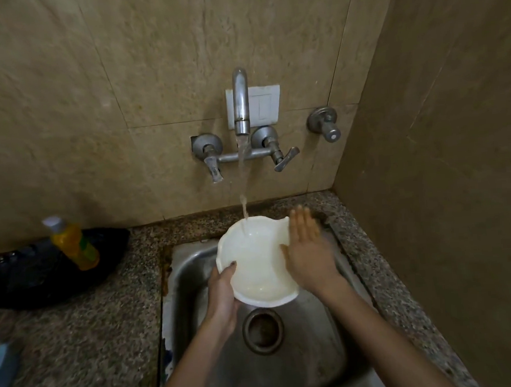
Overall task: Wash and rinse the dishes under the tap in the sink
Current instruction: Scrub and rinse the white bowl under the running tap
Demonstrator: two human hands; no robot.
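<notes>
White scalloped-rim plastic bowl is held over stainless steel sink, tilted, with a little water pooled at its near side. Round dark drain sits just below it. Left hand grips the near-left rim, thumb hooked inside. Right hand is flat, fingers straight, lying against the bowl's right rim, grasping nothing. Water stream lands just inside the far rim. Behind: chrome wall tap, two lever handles below the spout, white switch plate behind it. Speckled granite table left of the sink carries yellow bottle with silver cap against a black shiny item; can't tell what that is.
</notes>
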